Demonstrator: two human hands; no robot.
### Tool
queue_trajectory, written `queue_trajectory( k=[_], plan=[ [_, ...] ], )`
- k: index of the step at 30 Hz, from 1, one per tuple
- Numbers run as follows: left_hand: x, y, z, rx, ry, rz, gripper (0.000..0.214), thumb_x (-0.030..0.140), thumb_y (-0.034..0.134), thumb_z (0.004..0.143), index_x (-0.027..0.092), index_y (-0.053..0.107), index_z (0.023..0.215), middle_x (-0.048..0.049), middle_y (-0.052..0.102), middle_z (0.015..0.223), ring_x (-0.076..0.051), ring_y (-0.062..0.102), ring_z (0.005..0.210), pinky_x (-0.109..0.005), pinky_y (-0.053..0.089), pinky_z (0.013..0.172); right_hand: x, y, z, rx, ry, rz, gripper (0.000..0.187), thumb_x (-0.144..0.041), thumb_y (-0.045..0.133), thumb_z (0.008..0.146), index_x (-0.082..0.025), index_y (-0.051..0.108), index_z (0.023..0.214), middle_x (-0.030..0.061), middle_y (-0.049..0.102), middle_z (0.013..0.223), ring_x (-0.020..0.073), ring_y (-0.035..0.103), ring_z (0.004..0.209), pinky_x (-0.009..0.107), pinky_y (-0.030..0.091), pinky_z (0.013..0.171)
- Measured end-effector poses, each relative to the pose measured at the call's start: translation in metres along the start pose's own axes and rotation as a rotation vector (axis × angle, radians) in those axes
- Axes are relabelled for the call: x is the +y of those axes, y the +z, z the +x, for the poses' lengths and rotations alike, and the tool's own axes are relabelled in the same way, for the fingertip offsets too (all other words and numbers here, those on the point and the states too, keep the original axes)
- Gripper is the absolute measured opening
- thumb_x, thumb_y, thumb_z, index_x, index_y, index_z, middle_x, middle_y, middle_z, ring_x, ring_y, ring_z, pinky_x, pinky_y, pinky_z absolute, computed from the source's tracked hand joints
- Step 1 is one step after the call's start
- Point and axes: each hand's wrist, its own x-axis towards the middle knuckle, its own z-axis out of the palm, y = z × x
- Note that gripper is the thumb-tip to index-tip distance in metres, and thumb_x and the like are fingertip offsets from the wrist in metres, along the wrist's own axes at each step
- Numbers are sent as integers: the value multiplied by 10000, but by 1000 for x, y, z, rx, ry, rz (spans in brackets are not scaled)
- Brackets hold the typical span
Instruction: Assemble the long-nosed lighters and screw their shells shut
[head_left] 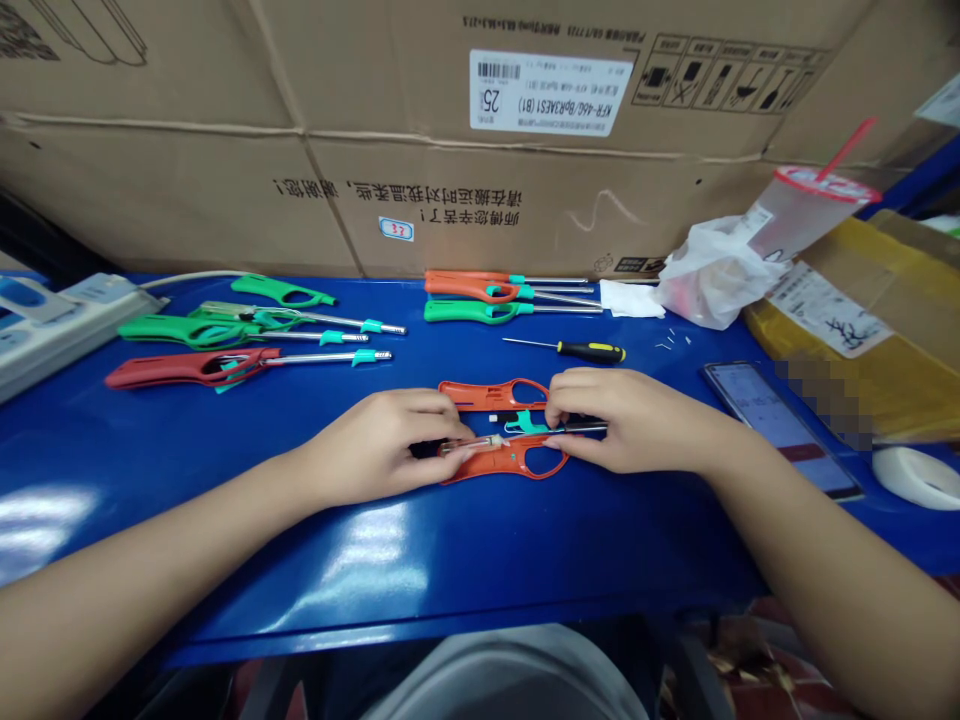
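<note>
In front of me lie two orange handle halves of a long-nosed lighter: the upper half [480, 397] lies open side up, and the lower half [499, 463] lies just below it. My left hand [386, 440] pinches a clear fuel tank [478, 444] over the left part of the lower half. At the right end, my right hand [637, 415] has its fingers closed around the lighter's dark metal tube [589, 427], near the finger loops. Between the halves sit a turquoise trigger [527, 424] and a small black part with a white tip. My right fingertips are partly hidden.
Behind lie a black-and-yellow screwdriver [592, 352], several assembled orange and green lighters [469, 311], and opened green and red ones [195, 367]. A power strip [67, 320] stands left. To the right are a phone [780, 425], a bagged cup [806, 215] and a yellow-taped parcel [900, 350].
</note>
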Motion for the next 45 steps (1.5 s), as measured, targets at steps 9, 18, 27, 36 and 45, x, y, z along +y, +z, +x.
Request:
queue_trajectory(
  k=[9, 18, 27, 36, 45],
  plan=[
    [2, 1, 0, 116, -72, 102, 182, 274, 614, 1036, 183, 761, 1095, -70, 763, 1020, -186, 743, 921, -276, 591, 811, -2, 2, 4, 173, 128, -69, 123, -276, 552, 1025, -214, 657, 1012, 63, 706, 1030, 207, 649, 931, 336, 468, 787],
    [7, -2, 1, 109, -61, 187, 220, 385, 699, 978, 201, 763, 1082, -68, 755, 1037, -217, 709, 936, -343, 573, 821, 11, 15, 8, 144, 195, 9, 136, -342, 665, 988, -224, 683, 1051, 81, 625, 1167, 218, 665, 976, 348, 512, 832],
    [12, 4, -2, 12, -53, 227, 226, 371, 724, 949, 204, 756, 1098, -40, 768, 1010, -211, 710, 892, -337, 546, 798, 13, 6, 7, 179, 309, -51, 134, -299, 577, 1018, -194, 652, 980, 75, 636, 1021, 206, 616, 851, 338, 468, 757],
    [-2, 7, -1, 97, -190, 164, 247, 381, 721, 965, 192, 763, 1118, -56, 736, 1053, -216, 730, 953, -315, 581, 829, -10, -25, -11, -14, 67, 333, 173, -332, 699, 971, -196, 699, 866, -20, 579, 750, 116, 523, 669, 255, 401, 641],
    [-5, 8, 0, 157, -196, 112, 330, 450, 714, 980, 198, 765, 1189, -68, 727, 1094, -213, 728, 969, -329, 586, 862, -25, -2, 2, -259, 128, 176, 188, -351, 772, 906, -212, 660, 848, -65, 531, 654, 98, 478, 589, 252, 277, 565]
  ],
)
